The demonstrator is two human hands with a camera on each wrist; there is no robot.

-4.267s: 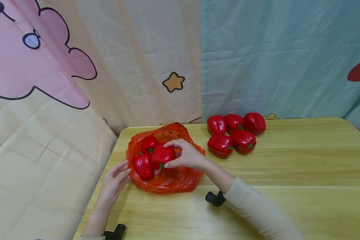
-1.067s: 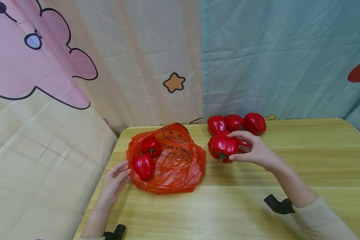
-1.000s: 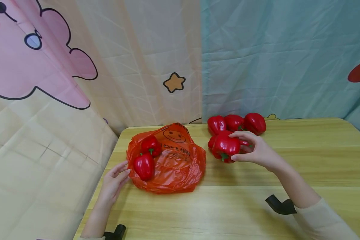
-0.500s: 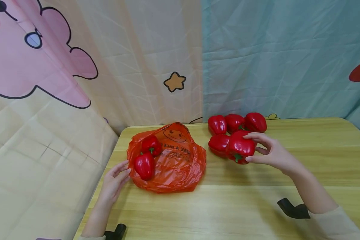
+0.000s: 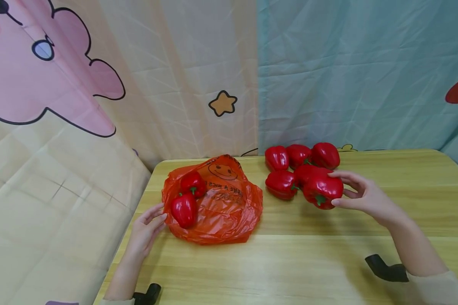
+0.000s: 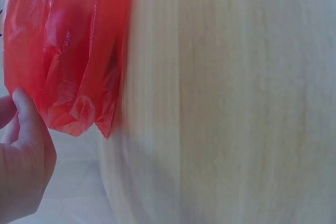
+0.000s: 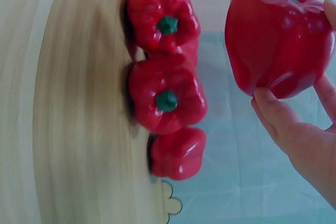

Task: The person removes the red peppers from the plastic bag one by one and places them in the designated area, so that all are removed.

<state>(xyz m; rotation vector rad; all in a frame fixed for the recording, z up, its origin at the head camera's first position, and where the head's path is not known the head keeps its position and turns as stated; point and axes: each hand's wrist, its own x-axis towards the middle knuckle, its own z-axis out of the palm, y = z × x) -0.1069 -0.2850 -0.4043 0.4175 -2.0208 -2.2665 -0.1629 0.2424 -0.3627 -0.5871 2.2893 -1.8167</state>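
Observation:
In the head view, my right hand point(image 5: 368, 197) holds a red bell pepper point(image 5: 323, 189) between thumb and fingers. The right wrist view shows this bell pepper point(image 7: 281, 38) raised above the table, its green stem exposed. Behind it, several red bell peppers point(image 5: 280, 185) lie in a cluster, one partly hidden by the held one. My left hand point(image 5: 143, 233) pinches the left edge of an orange-red plastic bag point(image 5: 223, 220). Two bell peppers point(image 5: 183, 210) lie in the bag's open mouth. In the left wrist view, the thumb touches the bag point(image 6: 68, 51).
A wooden table point(image 5: 290, 262) carries everything, its back edge against a patterned cloth curtain point(image 5: 309, 76). Pale cloth point(image 5: 61, 212) hangs at the left side. Black curved pieces point(image 5: 386, 268) sit at both wrists.
My right hand has lifted a bell pepper out of the bag and carried it right, past the front of the cluster. My left hand has stayed at the bag's edge.

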